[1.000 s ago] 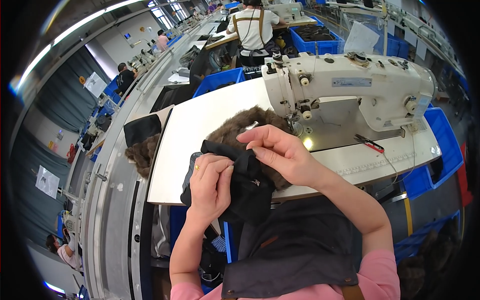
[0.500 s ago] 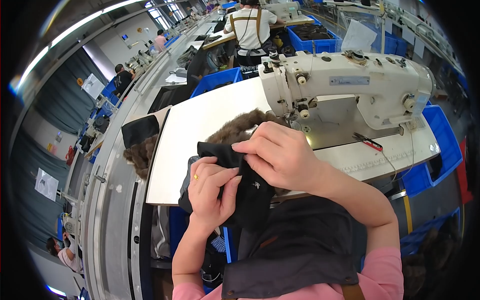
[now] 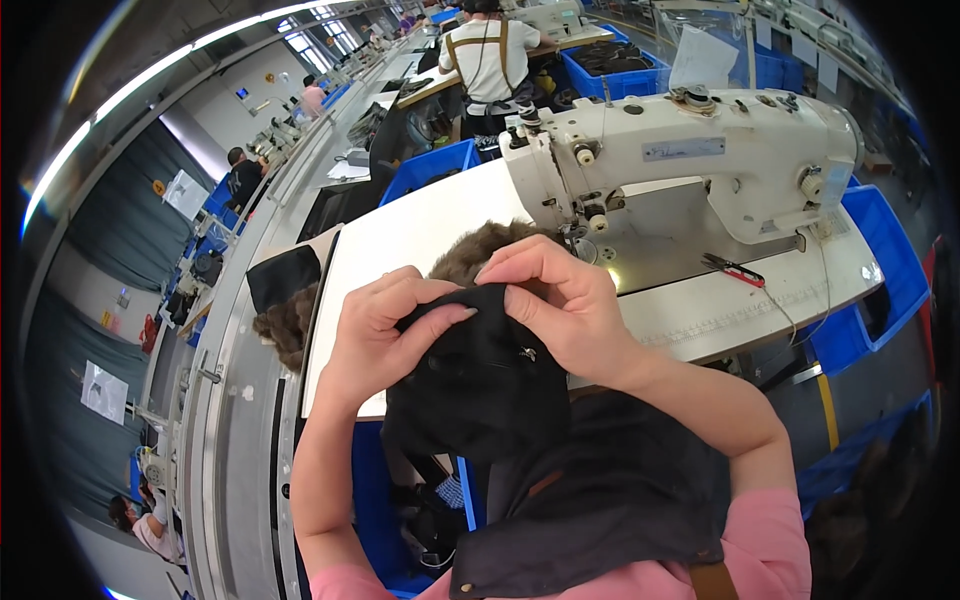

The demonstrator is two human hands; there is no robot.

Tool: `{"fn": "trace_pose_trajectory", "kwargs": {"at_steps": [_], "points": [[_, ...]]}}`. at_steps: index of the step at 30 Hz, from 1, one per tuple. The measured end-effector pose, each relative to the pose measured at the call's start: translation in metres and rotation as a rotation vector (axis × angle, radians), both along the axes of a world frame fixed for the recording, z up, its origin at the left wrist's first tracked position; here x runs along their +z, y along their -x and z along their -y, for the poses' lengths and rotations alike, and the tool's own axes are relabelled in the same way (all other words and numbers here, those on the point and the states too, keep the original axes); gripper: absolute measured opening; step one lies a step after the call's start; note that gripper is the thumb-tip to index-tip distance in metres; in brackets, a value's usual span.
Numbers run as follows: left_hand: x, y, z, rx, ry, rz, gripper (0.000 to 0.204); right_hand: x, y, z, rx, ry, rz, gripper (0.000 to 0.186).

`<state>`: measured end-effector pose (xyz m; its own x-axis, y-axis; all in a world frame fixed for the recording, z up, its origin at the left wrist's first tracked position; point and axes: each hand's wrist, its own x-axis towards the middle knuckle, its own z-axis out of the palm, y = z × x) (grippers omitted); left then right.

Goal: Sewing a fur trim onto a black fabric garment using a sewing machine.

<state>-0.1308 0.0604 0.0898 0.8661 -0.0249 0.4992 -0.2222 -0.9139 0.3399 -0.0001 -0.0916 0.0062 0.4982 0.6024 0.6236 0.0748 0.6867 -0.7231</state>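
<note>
Both my hands pinch the top edge of a black fabric piece (image 3: pixel 470 385), which hangs over the front edge of the white table (image 3: pixel 370 255). My left hand (image 3: pixel 390 330) grips it at the left, thumb and fingers together; my right hand (image 3: pixel 560 310) holds it a short way to the right. Brown fur (image 3: pixel 465 250) lies behind the fabric, close to the needle area of a white sewing machine (image 3: pixel 680 150). Red-handled thread snips (image 3: pixel 735 272) rest at the right of the machine bed.
At the left, black cloth with fur (image 3: pixel 285 280) lies beside the table. Blue bins stand behind (image 3: pixel 425 170), at the right (image 3: pixel 880 260) and below the table. A co-worker (image 3: pixel 485 60) in a white top works ahead; other people sit along the left.
My left hand has risen and shifted left along the fabric, which now hangs more spread out below both hands. The view has shifted slightly.
</note>
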Motion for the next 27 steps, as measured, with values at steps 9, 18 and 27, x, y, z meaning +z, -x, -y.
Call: {"fn": "trace_pose_trajectory", "kwargs": {"at_steps": [9,18,27], "points": [[0.029,-0.004,0.014,-0.170,0.062,-0.126,0.033,0.021,-0.020,0.013,-0.366,0.033,0.562,0.017],[0.023,-0.013,0.009,-0.194,0.009,-0.192,0.019,-0.019,0.001,0.025,-0.168,0.193,0.201,0.048],[-0.024,0.001,0.018,-0.043,-0.218,0.234,0.024,-0.066,-0.008,0.018,-0.637,0.201,0.766,0.055]]}}
